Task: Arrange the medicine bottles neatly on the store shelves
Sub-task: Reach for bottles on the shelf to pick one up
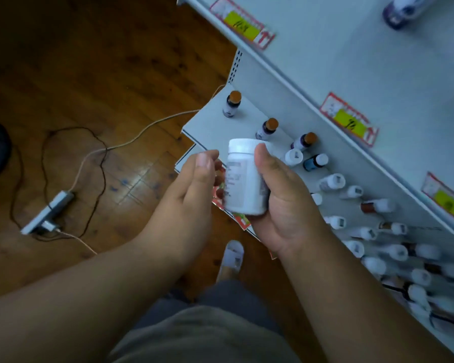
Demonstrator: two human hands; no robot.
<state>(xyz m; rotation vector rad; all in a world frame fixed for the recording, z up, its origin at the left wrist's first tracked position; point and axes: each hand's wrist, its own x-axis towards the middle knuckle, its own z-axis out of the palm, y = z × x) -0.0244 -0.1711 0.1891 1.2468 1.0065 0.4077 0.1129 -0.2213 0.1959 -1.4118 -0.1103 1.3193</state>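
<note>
Nearest, right hand (pixel 281 203): fingers and thumb wrapped round a white medicine bottle (pixel 244 176), held upright above the lower shelf (pixel 210 121) front edge. Left hand (pixel 194 184): fingers straight, relaxed, just beside the bottle, gripping nothing. Beyond: small brown-capped bottles (pixel 266 128) standing spaced in a row; white-capped bottles (pixel 351 224) crowded further right. Farthest: upper shelf (pixel 364 61) with price tags (pixel 243 22). Risk, judged: setting the large bottle down among the crowded ones could topple neighbours.
</note>
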